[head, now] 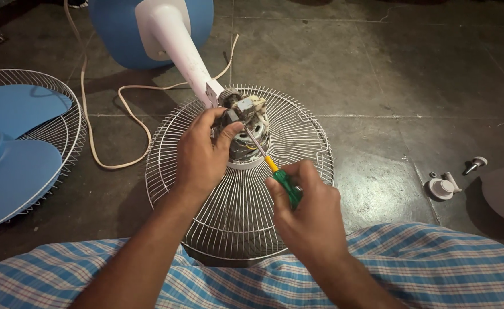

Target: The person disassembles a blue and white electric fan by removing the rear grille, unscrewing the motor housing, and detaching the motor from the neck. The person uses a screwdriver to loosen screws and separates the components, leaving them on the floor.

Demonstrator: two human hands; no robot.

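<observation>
Dark tiled floor [406,68] with pale grout lines fills the room, dimly lit. On it at the left lies a white wire guard [63,109] cupping a blue fan blade [17,143]. At centre lies a second wire grille [235,212], with the bare fan motor [249,123] at its hub, joined to a white neck [174,40] from a blue base [114,28]. A cream cord [91,137] loops across the floor. The left hand [200,154] grips the motor. The right hand [306,212] is closed around a green-handled screwdriver [283,183], tip at the motor. Small white fan knobs [444,186] lie to the right.
</observation>
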